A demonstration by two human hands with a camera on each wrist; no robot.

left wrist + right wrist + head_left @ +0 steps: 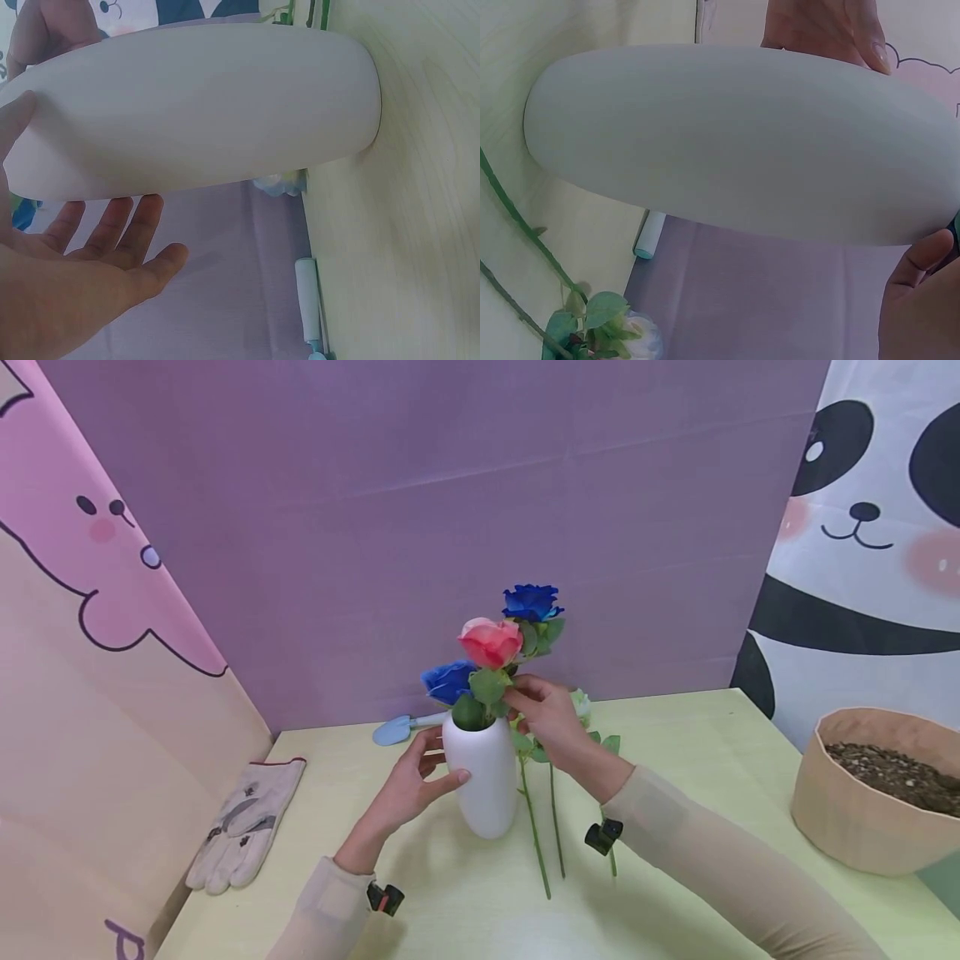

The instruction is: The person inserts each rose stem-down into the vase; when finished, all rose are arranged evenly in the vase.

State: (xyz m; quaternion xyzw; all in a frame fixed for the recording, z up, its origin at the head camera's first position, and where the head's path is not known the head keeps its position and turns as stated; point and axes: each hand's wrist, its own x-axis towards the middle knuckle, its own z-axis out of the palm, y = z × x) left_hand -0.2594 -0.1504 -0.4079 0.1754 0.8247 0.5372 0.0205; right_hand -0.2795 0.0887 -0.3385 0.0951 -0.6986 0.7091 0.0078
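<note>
A white vase (pixel 480 777) stands upright on the table with two blue roses (pixel 531 602) and a pink rose (pixel 491 642) in or over its mouth. My left hand (pixel 412 781) holds the vase from the left, thumb across its front; fingertips (pixel 146 214) touch its wall in the left wrist view. At the vase's mouth my right hand (pixel 551 722) pinches among the stems and leaves just under the pink rose. I cannot tell which rose's stem lies between the fingers. The vase (pixel 735 142) fills much of the right wrist view.
Several loose stems (pixel 534 827) with leaves and a pale flower (pixel 581 706) lie right of the vase. A small blue shovel (pixel 392 731) lies behind it. Work gloves (pixel 247 827) rest at the left edge, and a tan pot of soil (pixel 862 802) sits at the right.
</note>
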